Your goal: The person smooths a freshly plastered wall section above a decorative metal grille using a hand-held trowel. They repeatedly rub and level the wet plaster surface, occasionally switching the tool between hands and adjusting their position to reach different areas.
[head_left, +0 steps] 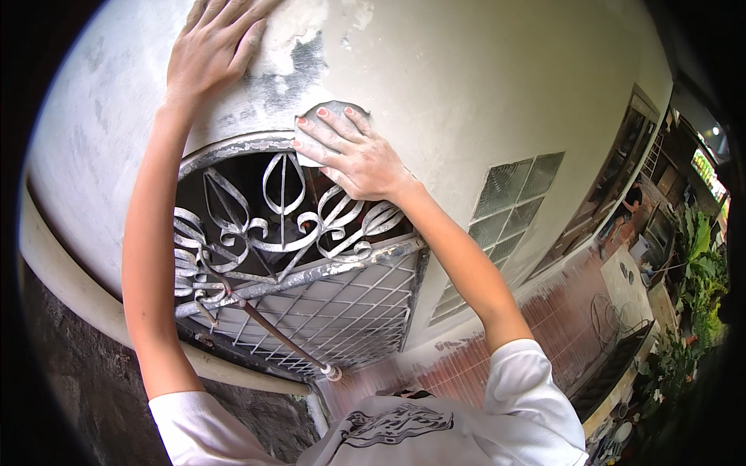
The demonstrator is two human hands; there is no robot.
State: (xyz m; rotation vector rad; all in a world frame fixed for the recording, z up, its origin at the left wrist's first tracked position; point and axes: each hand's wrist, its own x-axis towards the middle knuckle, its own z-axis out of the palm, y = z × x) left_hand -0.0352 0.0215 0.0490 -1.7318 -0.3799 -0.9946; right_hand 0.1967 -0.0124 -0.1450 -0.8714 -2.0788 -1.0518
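High up on the cream wall (435, 93), my left hand (208, 58) lies flat with its fingers stretched out, their tips cut off by the top edge. Pale dust covers it. My right hand (359, 159), also dusty, presses a piece of sandpaper (336, 107) to the wall just above the arched opening. The sheet is dark grey with a paler lower corner, and the fingers cover most of it. Close to this hand is a scraped grey patch (299, 74) of wall. Below it, white-painted scrollwork of a metal grille (284, 186) fills the arch.
Under the scrollwork is a lattice metal gate (334, 303) with a brown rod (280, 334) across it. A glass-block window (517, 194) is set in the wall to the right. Reddish tiled floor (466, 373) stretches below, with coiled cable (610, 318) and plants (695, 272) farther right.
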